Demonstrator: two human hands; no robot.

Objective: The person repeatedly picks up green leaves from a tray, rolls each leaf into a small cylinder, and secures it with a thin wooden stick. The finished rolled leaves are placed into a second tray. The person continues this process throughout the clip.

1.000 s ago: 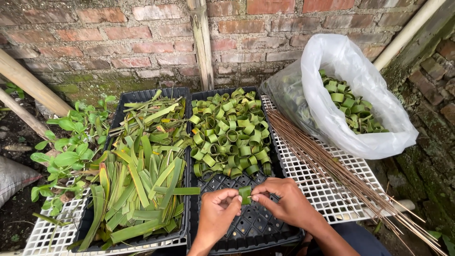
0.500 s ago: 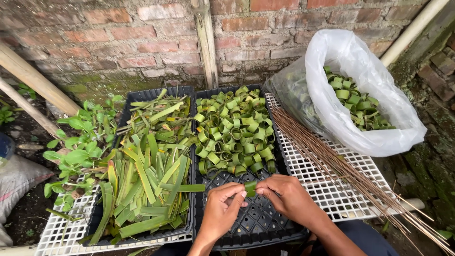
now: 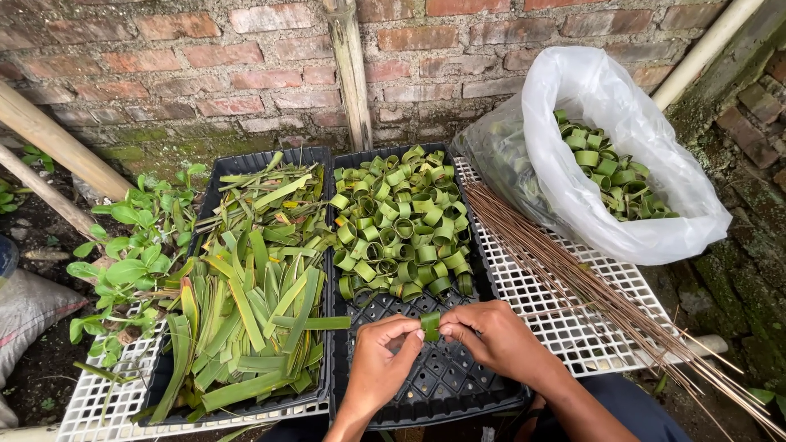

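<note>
While both hands pinch it, the leaf ring [image 3: 431,325] reads light, springy, easily creased; left hand [image 3: 378,366] and right hand [image 3: 490,337] grip opposite edges, thumbs on top.

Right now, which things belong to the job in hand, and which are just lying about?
In use: leaf ring between left hand and right hand; rolled rings; leaf strips; thin sticks; bagged rings.
Lying about: bamboo poles; weeds; sack.

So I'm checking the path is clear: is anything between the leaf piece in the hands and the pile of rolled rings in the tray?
Nothing visible: the leaf piece is over bare tray just before the rings.
</note>
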